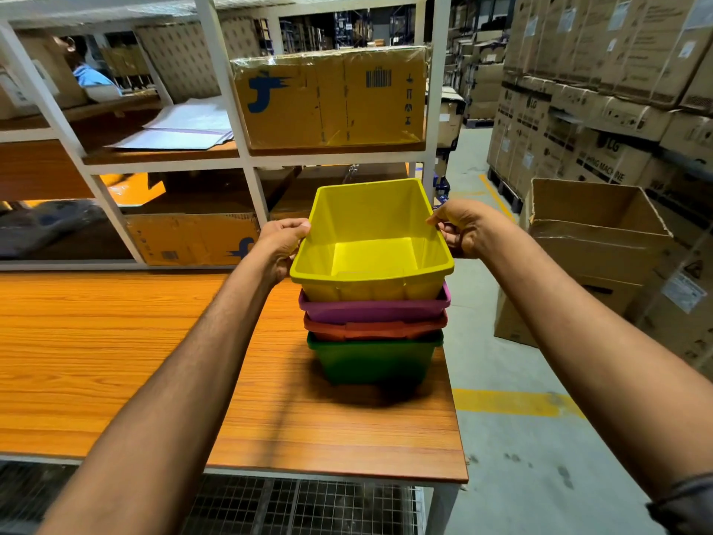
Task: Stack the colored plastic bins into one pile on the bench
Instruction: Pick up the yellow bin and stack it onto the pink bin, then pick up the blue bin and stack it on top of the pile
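Note:
A yellow bin [370, 241] sits on top of a nested pile at the right end of the wooden bench [115, 361]. Below it come a purple bin [372, 310], an orange-red bin [374, 329] and a green bin [372, 359] at the bottom. My left hand [281, 245] grips the yellow bin's left rim, thumb over the edge. My right hand [467, 229] grips its right rim the same way. The yellow bin sits a little higher in the pile than the others, its front wall showing.
A white shelf frame [247, 160] with cardboard boxes [332, 98] stands behind the bench. The bench's right edge [453, 399] is close to the pile. An open carton [590, 225] and stacked boxes stand on the floor at right. A person [90, 75] is at far left.

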Demonstrator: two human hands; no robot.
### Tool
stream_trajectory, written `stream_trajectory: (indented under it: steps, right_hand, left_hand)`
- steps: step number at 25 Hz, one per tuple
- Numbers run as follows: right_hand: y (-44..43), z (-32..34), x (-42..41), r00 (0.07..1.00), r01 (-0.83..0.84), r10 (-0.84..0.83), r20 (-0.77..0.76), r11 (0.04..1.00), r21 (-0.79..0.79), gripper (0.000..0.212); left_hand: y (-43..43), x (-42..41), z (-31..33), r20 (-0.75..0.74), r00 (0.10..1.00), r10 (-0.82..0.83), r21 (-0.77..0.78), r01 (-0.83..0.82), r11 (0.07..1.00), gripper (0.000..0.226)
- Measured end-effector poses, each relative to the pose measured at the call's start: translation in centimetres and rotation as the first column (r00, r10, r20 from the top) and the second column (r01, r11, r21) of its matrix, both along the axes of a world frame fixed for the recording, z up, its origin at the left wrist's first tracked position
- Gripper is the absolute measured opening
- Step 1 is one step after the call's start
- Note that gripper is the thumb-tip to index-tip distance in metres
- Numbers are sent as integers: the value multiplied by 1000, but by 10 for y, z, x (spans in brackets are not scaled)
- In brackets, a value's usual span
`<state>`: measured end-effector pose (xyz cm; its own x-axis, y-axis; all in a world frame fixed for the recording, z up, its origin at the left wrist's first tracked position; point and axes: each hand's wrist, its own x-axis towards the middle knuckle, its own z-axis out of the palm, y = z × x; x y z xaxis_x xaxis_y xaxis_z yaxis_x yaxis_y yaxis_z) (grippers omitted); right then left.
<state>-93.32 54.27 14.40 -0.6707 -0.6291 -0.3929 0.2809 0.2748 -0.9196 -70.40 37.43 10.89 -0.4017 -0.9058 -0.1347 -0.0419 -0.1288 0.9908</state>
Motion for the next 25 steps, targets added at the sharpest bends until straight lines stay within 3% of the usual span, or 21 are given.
stream_trajectory:
  steps: [3,8,10,12,14,18,22,25]
  right_hand:
    - [3,-6,3,1000,3,-3,-4,999,33,16]
    - [15,-6,13,998,14,-14,-61,1000,6,14]
    - [16,-9,12,972,68,-71,-226,997,-22,21]
    - [24,-9,19,885,98,-134,-447,990,-103,29]
    - [38,-8,33,815,23,-139,-562,978,-208,37]
    - [69,-10,72,740,-222,-17,-672,938,-268,30]
    - [88,-24,110,679,-355,47,-733,894,-272,30]
    - [100,-41,145,690,-456,119,-714,837,-301,30]
  left_hand:
    - [-4,-1,-10,15,1000,12,12,-12,1000,9]
    - [1,-2,-10,27,998,57,-23,-57,998,17]
    - [11,4,-10,22,995,100,-86,-98,991,24]
    - [26,12,-9,12,986,164,-223,-157,962,30]
    - [51,23,-7,-59,978,198,-342,-207,917,32]
    - [102,46,-14,-127,965,229,-511,-261,819,31]
    - [145,75,-29,-96,941,324,-587,-317,745,32]
    - [180,107,-49,-34,914,404,-610,-340,716,32]
